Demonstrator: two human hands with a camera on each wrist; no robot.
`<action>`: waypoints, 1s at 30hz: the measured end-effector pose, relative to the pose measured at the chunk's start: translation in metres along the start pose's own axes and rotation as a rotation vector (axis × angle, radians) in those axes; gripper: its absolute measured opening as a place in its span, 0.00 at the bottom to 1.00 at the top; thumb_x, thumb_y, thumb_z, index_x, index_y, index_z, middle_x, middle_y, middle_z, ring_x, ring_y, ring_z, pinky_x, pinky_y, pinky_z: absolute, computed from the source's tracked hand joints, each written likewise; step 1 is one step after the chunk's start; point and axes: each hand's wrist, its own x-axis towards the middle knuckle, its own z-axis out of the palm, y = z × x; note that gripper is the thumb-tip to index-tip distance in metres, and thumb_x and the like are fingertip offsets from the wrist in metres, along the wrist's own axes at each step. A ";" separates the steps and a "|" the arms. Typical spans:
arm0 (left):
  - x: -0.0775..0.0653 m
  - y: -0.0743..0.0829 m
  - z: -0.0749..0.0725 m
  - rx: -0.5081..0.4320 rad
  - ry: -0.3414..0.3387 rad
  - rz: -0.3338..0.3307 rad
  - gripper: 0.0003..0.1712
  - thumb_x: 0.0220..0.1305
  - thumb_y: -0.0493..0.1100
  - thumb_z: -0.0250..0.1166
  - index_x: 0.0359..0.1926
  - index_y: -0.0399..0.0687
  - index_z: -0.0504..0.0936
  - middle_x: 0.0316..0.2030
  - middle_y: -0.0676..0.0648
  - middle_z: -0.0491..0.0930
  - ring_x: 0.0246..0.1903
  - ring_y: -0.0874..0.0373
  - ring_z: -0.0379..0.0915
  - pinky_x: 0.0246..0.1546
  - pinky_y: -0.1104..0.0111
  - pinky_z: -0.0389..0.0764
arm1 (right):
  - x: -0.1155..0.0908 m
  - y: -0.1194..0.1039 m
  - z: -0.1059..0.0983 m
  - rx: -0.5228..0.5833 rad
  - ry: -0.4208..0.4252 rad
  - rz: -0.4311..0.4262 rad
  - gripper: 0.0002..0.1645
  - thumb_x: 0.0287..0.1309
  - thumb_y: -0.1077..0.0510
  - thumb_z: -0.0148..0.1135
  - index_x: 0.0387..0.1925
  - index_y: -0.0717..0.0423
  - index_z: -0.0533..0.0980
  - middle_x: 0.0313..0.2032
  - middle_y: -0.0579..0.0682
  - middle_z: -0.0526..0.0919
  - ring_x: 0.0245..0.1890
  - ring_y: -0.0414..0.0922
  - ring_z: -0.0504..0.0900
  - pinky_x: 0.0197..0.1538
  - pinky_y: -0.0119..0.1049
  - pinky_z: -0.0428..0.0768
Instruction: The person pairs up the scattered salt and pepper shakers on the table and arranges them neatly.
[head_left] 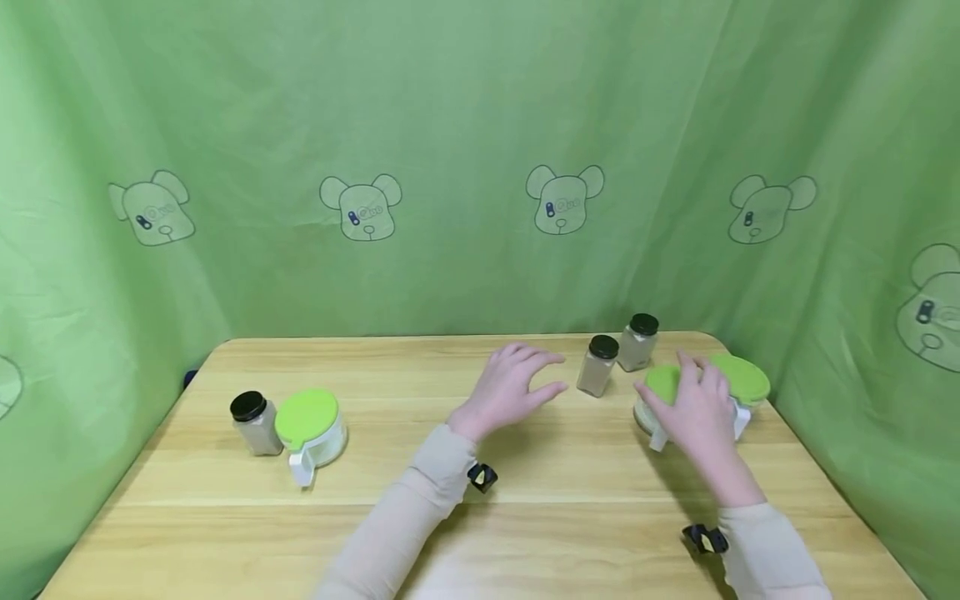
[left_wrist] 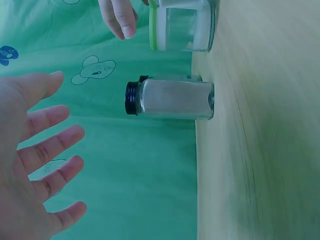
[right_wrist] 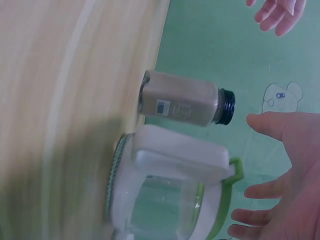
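Observation:
My left hand [head_left: 510,387] hovers over the table, fingers spread and holding nothing. Just right of it stands a square glass jar [head_left: 596,371] with a black lid and pale brown contents. A second black-lidded jar [head_left: 637,343] is behind it. My right hand [head_left: 701,408] hangs over a clear pot with a green lid [head_left: 662,382] and white handle, partly hidden by the hand. In the right wrist view the fingers sit apart from that pot [right_wrist: 175,160], with a gap to its lid. Another green-lidded pot [head_left: 742,379] stands beyond, at the right.
On the table's left side, a black-lidded jar [head_left: 257,423] stands beside a green-lidded pot [head_left: 311,425] with a white handle. A green curtain [head_left: 465,275] with bear faces surrounds the wooden table [head_left: 555,533] at the back and sides.

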 end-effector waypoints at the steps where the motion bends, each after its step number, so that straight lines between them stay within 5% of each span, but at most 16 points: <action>1: 0.001 0.000 0.001 -0.007 0.000 -0.006 0.26 0.67 0.62 0.57 0.61 0.58 0.76 0.59 0.54 0.79 0.62 0.56 0.69 0.66 0.55 0.67 | 0.001 0.001 0.000 0.005 -0.007 0.007 0.55 0.61 0.33 0.57 0.72 0.69 0.51 0.66 0.80 0.54 0.63 0.76 0.53 0.59 0.73 0.57; 17: 0.022 0.002 0.036 -0.128 0.001 -0.114 0.26 0.68 0.61 0.57 0.61 0.58 0.76 0.60 0.55 0.78 0.62 0.57 0.68 0.65 0.57 0.68 | 0.005 0.016 0.006 0.027 -0.104 0.078 0.68 0.55 0.27 0.59 0.71 0.75 0.44 0.64 0.86 0.51 0.61 0.80 0.55 0.61 0.74 0.57; 30: 0.034 0.003 0.057 -0.199 -0.011 -0.164 0.27 0.67 0.59 0.59 0.62 0.55 0.75 0.62 0.52 0.77 0.64 0.54 0.67 0.67 0.54 0.65 | 0.005 0.019 0.006 0.011 -0.193 0.149 0.71 0.55 0.32 0.63 0.67 0.85 0.38 0.62 0.89 0.49 0.59 0.82 0.53 0.62 0.73 0.56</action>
